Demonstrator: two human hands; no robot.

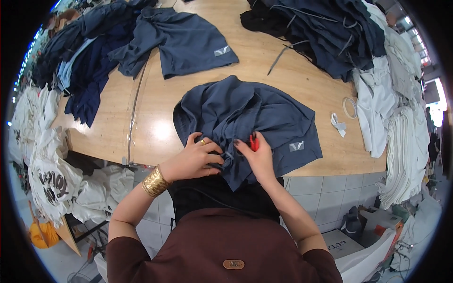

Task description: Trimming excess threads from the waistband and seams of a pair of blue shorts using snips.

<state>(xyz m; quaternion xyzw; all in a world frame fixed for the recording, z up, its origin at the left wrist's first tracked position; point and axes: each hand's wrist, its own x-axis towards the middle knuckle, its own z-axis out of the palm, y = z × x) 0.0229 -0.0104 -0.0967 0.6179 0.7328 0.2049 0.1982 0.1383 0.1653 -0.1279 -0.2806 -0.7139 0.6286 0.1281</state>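
A pair of dark blue-grey shorts lies bunched at the near edge of the table, part of it hanging over. A small patch with a light mark sits near its right hem. My left hand, with a gold ring and a wide gold cuff at the wrist, grips the gathered cloth around the waistband. On the right, my right hand is closed around a small red tool, mostly hidden by the fingers, so its kind is unclear. The thumb of that hand rests against the cloth.
Another pair of blue-grey shorts lies flat beyond. Dark garments with loose drawstrings are heaped at the far right, more dark clothes at the left. A tape roll, a paper scrap and white garments are on the right.
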